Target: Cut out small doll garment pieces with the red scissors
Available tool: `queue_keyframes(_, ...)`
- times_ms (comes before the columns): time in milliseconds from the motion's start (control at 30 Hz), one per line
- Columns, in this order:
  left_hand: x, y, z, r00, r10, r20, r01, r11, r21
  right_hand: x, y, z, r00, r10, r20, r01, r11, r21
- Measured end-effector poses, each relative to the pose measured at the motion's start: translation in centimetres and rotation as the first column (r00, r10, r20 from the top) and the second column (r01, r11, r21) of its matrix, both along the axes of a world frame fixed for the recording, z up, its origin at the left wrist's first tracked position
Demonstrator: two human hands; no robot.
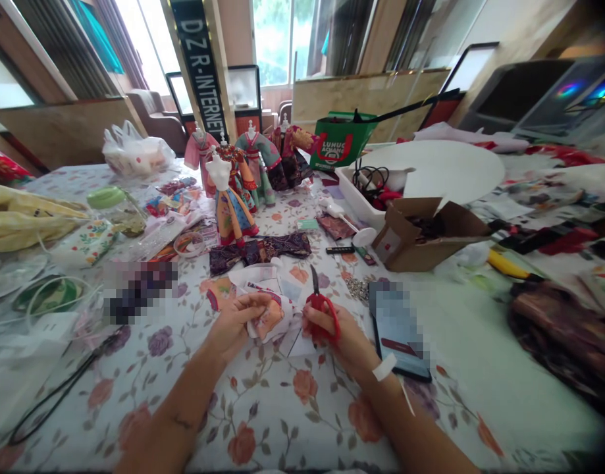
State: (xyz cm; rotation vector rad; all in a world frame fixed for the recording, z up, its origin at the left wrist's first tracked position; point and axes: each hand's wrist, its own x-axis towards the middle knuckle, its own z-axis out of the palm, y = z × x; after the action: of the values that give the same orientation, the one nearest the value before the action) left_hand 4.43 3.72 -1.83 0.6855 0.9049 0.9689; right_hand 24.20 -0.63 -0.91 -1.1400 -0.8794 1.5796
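My left hand (236, 326) pinches a small piece of orange patterned fabric (270, 319) against a white paper pattern (263, 280). My right hand (332, 332) is closed around the loops of red-handled scissors (322, 309), whose steel blades point up and away from me. The blade tips stand just right of the fabric, and the hand hides part of the handles. A smartphone (398, 329) lies flat beyond my right hand, its screen obscured.
A floral tablecloth (243, 415) covers the table. Several dressed miniature mannequins (230, 197) stand at the back, with dark brocade fabric (257, 253) before them. To the right are a cardboard box (420, 234) and a white tray of cables (361, 197). Brown fabric (561, 336) lies at the right.
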Motion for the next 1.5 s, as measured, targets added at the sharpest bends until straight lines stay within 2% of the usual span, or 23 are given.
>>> queue_keyframes(100,0.0,-0.2,0.1,0.997,-0.07,0.013,0.071,0.995,-0.065,-0.4,-0.2,-0.2,0.997,0.061,0.049,-0.061,0.998,0.0)
queue_keyframes(167,0.1,-0.3,0.1,0.997,-0.079,0.015,0.08,0.995,-0.055,-0.6,-0.2,-0.1,0.997,0.057,0.054,-0.058,0.998,0.023)
queue_keyframes(300,0.3,-0.6,0.4,0.998,0.044,-0.045,-0.038,0.992,0.117,-0.8,-0.5,0.1,0.997,0.061,0.047,-0.066,0.992,0.107)
queue_keyframes(367,0.3,-0.7,0.7,0.992,0.11,-0.059,-0.099,0.98,0.175,-1.1,-0.7,0.2,0.991,0.088,0.104,-0.098,0.991,0.096)
queue_keyframes(467,0.2,-0.9,1.4,0.99,0.125,-0.07,-0.109,0.975,0.192,-1.6,-0.9,0.0,0.989,0.103,0.109,-0.108,0.993,0.043)
queue_keyframes(633,0.4,-1.8,2.2,1.0,-0.018,-0.013,0.02,0.985,0.173,-2.4,-0.6,-0.5,0.999,0.021,-0.036,-0.019,0.998,0.054)
queue_keyframes(733,0.5,-2.3,2.2,0.99,-0.13,0.059,0.12,0.982,0.143,-2.7,0.0,-0.4,0.992,-0.008,-0.128,0.015,0.999,0.05)
queue_keyframes(800,0.5,-2.3,2.0,0.982,-0.175,0.074,0.163,0.975,0.15,-2.8,0.6,0.0,0.991,-0.035,-0.131,0.043,0.997,0.058)
queue_keyframes(867,0.5,-2.2,1.7,0.984,-0.173,0.044,0.163,0.972,0.171,-2.7,1.3,0.6,0.994,-0.098,-0.056,0.103,0.99,0.094)
queue_keyframes(933,0.3,-2.0,1.3,0.991,-0.131,-0.017,0.131,0.972,0.197,-2.3,2.1,1.5,0.985,-0.153,0.085,0.136,0.975,0.177)
queue_keyframes(1033,0.1,-1.7,0.8,0.992,-0.079,-0.102,0.102,0.963,0.248,-1.8,3.2,2.4,0.941,-0.161,0.297,0.045,0.932,0.361)
queue_keyframes(1133,0.0,-1.6,0.5,0.982,-0.071,-0.173,0.12,0.949,0.291,-1.7,3.6,2.0,0.885,-0.17,0.433,-0.062,0.879,0.472)
queue_keyframes(1300,0.3,-1.3,0.2,0.969,-0.051,-0.24,0.116,0.958,0.262,-1.9,3.0,0.4,0.833,-0.181,0.523,-0.11,0.873,0.475)
queue_keyframes(1433,0.7,-1.2,-0.2,0.953,0.049,-0.298,0.037,0.96,0.277,-1.9,2.6,0.3,0.823,-0.185,0.537,-0.113,0.873,0.474)
queue_keyframes(1500,0.7,-1.3,-0.4,0.958,0.022,-0.287,0.054,0.966,0.254,-1.8,2.5,0.4,0.812,-0.191,0.552,-0.121,0.87,0.478)
